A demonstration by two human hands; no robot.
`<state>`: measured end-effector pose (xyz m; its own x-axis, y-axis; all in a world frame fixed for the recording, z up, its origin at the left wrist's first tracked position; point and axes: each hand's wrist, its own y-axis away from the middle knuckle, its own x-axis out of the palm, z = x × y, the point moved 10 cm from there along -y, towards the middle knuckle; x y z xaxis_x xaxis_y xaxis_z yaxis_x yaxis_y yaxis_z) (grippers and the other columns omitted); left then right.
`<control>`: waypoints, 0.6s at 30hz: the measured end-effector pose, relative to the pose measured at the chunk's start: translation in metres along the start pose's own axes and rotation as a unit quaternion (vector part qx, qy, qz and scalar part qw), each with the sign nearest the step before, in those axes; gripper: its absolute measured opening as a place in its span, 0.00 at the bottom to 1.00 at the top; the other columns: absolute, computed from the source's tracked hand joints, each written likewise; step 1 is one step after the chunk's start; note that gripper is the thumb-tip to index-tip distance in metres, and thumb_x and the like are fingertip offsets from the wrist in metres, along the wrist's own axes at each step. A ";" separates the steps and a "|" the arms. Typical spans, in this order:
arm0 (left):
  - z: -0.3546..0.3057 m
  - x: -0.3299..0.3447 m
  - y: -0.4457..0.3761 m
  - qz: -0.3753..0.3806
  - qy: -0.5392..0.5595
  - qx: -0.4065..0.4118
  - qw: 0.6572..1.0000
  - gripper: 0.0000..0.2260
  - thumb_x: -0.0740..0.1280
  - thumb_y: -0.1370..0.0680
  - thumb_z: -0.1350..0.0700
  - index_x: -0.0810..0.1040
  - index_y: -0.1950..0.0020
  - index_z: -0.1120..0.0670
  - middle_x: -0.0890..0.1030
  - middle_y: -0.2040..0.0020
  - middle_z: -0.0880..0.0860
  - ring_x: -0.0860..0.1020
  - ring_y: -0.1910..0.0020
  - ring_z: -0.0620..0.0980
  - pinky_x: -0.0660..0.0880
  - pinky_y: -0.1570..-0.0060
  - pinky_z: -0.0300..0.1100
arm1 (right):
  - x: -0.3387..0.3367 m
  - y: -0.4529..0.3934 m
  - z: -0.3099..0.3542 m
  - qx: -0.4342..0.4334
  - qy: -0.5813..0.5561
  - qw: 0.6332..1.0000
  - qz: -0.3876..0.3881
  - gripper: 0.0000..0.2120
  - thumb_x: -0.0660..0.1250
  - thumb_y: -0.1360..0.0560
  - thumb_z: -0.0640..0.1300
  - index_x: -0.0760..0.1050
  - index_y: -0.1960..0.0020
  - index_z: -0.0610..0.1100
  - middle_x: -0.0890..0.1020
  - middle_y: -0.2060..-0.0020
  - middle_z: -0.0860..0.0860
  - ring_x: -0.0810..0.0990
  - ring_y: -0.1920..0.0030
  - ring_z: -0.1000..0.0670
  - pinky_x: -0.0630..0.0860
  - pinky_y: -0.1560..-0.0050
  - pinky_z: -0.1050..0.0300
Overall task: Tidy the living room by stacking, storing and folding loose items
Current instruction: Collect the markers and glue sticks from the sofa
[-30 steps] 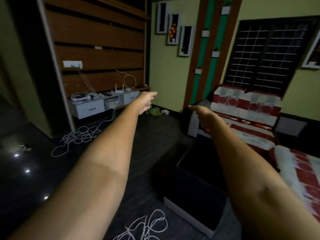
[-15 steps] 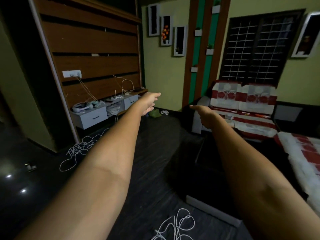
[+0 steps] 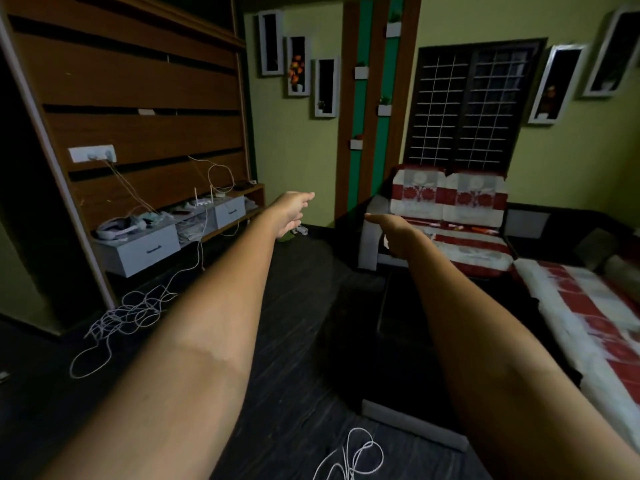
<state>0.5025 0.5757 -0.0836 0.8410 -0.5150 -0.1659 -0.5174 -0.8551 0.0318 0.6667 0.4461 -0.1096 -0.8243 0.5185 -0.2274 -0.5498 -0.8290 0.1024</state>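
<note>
Dim room, green walls, dark floor

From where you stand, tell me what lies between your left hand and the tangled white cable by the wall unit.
Nothing visible does. The left hand is empty; only bare dark floor separates it from the white cable.

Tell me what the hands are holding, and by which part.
Nothing. The left hand and the right hand both reach out into the room with bare fingers, gripping no object.
</note>
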 end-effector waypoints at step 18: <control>-0.005 0.013 -0.222 0.082 0.013 0.019 0.996 0.24 0.59 0.18 0.51 0.60 0.24 0.56 0.62 0.24 0.55 0.60 0.25 0.56 0.59 0.29 0.47 | -0.010 -0.211 0.003 0.022 0.028 0.998 -0.056 0.31 0.62 0.22 0.53 0.59 0.25 0.42 0.58 0.24 0.43 0.57 0.25 0.40 0.54 0.27 0.42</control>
<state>0.6297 0.7585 -0.0876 0.7478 -0.6497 -0.1369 -0.6538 -0.7564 0.0185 0.7904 0.6170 -0.1257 -0.7488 0.5939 -0.2943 -0.6448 -0.7555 0.1160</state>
